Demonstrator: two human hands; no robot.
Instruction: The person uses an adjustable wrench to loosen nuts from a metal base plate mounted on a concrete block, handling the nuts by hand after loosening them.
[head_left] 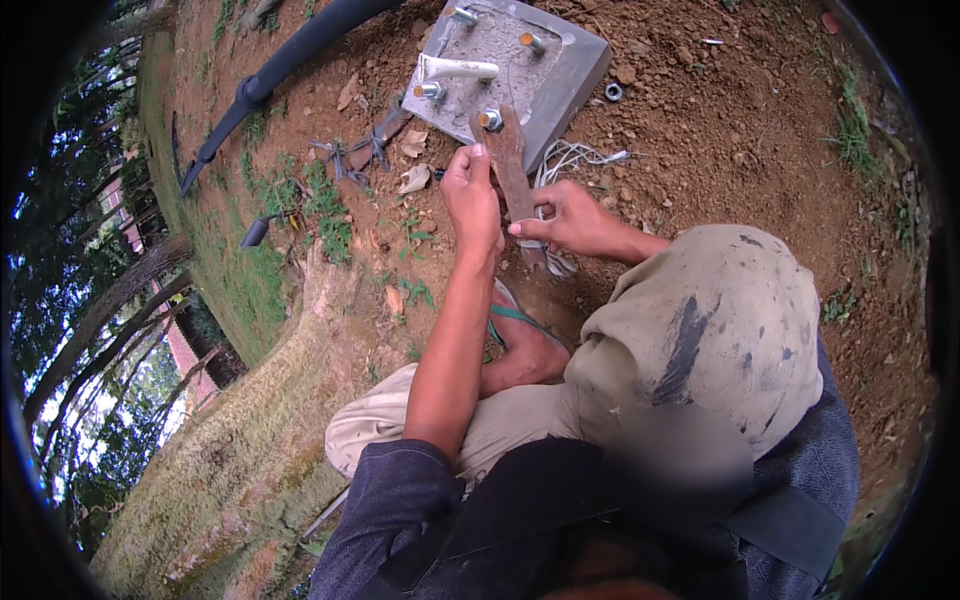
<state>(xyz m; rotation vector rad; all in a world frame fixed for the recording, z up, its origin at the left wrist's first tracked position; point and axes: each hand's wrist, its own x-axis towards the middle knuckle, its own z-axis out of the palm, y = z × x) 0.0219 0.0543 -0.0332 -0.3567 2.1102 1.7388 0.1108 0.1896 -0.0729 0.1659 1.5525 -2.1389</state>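
**Rusty wrench on base-plate bolt**

While crouching on bare red soil, a person is holding a rusty wrench (512, 172) on a bolt (490, 119) of a grey concrete base (560, 75). Left hand (472, 195) fingers are closing round the shaft; right hand (566, 218) fingers are gripping its lower end.

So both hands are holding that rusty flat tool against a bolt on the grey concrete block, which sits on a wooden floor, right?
Not quite: the head view shows the grey concrete block sitting on bare reddish soil, not a wooden floor. The rest holds: left hand and right hand both hold the rusty flat tool against a bolt.
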